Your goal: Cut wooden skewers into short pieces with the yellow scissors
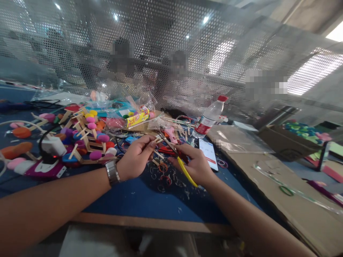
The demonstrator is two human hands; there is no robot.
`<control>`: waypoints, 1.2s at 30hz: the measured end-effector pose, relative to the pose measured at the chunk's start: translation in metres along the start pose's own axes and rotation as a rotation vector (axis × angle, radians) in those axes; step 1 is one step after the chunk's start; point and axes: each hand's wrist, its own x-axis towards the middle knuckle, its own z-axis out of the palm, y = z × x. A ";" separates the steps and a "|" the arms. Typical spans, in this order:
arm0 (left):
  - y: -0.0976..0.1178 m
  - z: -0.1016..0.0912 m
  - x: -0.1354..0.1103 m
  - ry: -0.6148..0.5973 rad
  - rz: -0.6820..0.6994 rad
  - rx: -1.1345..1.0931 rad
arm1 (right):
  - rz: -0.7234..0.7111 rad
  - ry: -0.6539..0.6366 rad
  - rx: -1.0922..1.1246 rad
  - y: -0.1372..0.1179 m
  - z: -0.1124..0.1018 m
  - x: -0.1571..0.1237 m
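Observation:
My left hand (136,157), with a metal watch on its wrist, pinches a thin wooden stick (158,140) over the blue table (134,200). My right hand (197,164) is closed round a yellow-handled tool (186,171) whose tip reaches up to the stick. Small rubber bands (163,167) and bits of shavings lie on the table just beneath both hands.
Wooden-stick frames with coloured foam balls (85,139) pile at the left beside a white charger (53,146). A phone (209,153), a water bottle (209,119) and plastic bags lie behind. Cardboard sheets (281,185) cover the right. People sit beyond a perforated screen (160,53).

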 end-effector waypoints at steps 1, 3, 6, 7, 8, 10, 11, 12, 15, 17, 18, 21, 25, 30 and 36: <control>0.000 0.000 0.000 -0.001 0.001 0.002 | -0.003 0.002 0.001 0.000 0.000 0.000; 0.000 0.000 0.000 0.003 0.001 0.000 | -0.004 0.008 -0.001 0.000 0.000 0.000; 0.001 0.000 0.000 0.000 -0.001 0.004 | 0.002 0.010 -0.006 0.001 0.000 0.000; 0.002 0.000 0.000 -0.001 -0.002 0.007 | 0.000 0.009 -0.007 0.000 0.000 0.000; 0.002 0.000 0.000 -0.002 -0.005 0.008 | -0.004 0.009 -0.008 0.000 0.000 0.000; 0.002 0.000 0.000 -0.001 -0.011 -0.001 | -0.010 0.012 -0.010 0.000 -0.001 0.001; 0.002 0.001 0.000 0.001 -0.015 -0.009 | -0.012 0.013 -0.011 0.000 -0.001 0.001; 0.002 0.001 0.000 0.002 -0.020 -0.017 | -0.013 0.012 -0.015 0.000 -0.001 0.001; 0.001 0.001 0.000 0.009 -0.032 -0.031 | -0.006 0.001 -0.021 0.000 -0.001 0.001; 0.001 0.001 -0.001 0.021 -0.041 -0.026 | 0.011 -0.008 -0.013 0.001 0.000 0.001; 0.001 0.001 -0.001 0.026 -0.045 -0.020 | 0.020 -0.009 -0.010 0.001 0.000 0.001; 0.002 0.001 -0.002 0.034 -0.059 -0.011 | 0.043 0.004 -0.014 0.001 0.001 0.001; 0.002 0.002 -0.001 0.046 -0.063 -0.018 | 0.077 0.017 0.002 -0.002 0.000 0.000; 0.001 0.001 0.000 0.021 -0.065 -0.042 | 0.046 0.010 0.006 -0.003 0.000 0.000; 0.001 0.001 -0.001 0.001 -0.032 -0.005 | 0.044 0.003 0.009 -0.002 0.001 -0.001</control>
